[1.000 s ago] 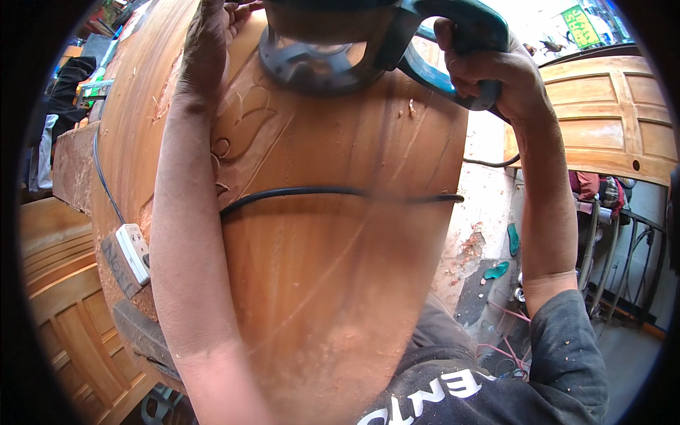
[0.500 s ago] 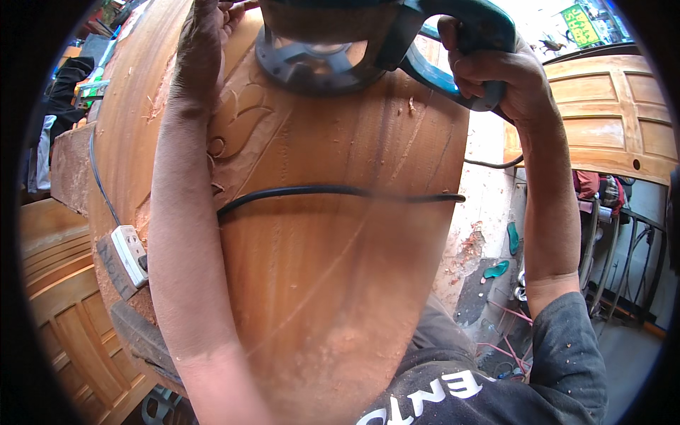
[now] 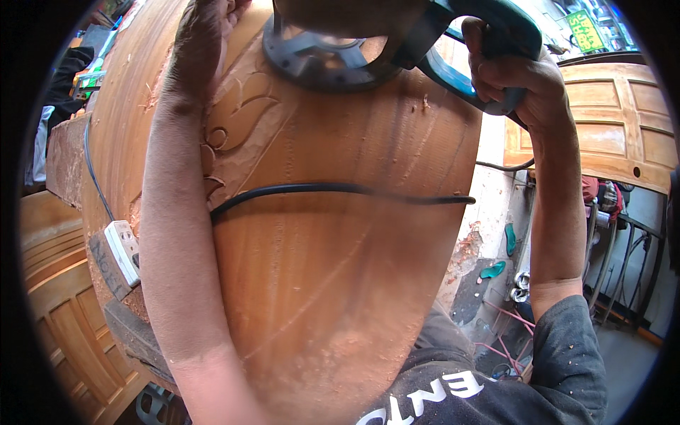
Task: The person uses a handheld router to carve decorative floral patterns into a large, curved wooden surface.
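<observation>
At the top of the view a router (image 3: 329, 67) with a round, dark base plate stands on a large reddish-brown wooden slab (image 3: 340, 248). My right hand (image 3: 520, 81) is wrapped round its teal loop handle (image 3: 506, 42). My left hand (image 3: 202, 49) is at the top edge, left of the router. Its fingers look curled, but the frame cuts them off and whatever they hold is hidden. Beside my left forearm, a carved scroll pattern (image 3: 237, 127) shows in the wood. The cutting bit cannot be made out.
A black cable (image 3: 304, 188) crosses the slab below the router. A white power strip (image 3: 123, 251) lies on the left, beside my forearm. Panelled wooden doors stand at left (image 3: 78, 319) and right (image 3: 609, 113). Green sandals (image 3: 493, 270) lie on the floor at right.
The router and my right hand appear slightly farther right and higher. More of the carved scroll shows beside my left forearm. My right hand keeps its hold on the handle.
</observation>
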Available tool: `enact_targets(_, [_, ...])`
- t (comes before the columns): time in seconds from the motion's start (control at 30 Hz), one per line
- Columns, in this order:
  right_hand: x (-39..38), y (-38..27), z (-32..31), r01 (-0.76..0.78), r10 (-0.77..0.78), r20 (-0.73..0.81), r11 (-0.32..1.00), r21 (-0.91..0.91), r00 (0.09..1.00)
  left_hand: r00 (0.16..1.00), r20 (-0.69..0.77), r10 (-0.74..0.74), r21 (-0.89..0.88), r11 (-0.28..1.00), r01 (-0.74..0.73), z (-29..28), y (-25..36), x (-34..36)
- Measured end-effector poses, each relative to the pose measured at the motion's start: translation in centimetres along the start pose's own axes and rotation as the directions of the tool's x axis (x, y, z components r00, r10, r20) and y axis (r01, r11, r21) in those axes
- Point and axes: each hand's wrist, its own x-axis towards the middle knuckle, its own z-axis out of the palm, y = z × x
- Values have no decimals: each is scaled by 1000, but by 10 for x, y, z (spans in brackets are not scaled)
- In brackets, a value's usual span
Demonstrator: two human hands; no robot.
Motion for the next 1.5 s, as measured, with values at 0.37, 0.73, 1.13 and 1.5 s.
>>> enact_targets(0.37, [-2,-4,4,12,-13,-27,998,-63,1000,1000,-1,-9,34,999,9,25,12,-7])
enact_targets(0.73, [-2,-5,11,-5,4,-35,999,-41,999,946,325,-5,-733,630,256,-32,-15,11])
enact_targets(1.13, [-5,-5,18,14,-16,-48,1000,-25,999,999,40,-14,-10,1000,15,-15,-5,-1])
enact_targets(1.5, [-7,-10,24,9,-12,-63,998,-55,998,996,74,39,-92,995,-32,-11,2,-10])
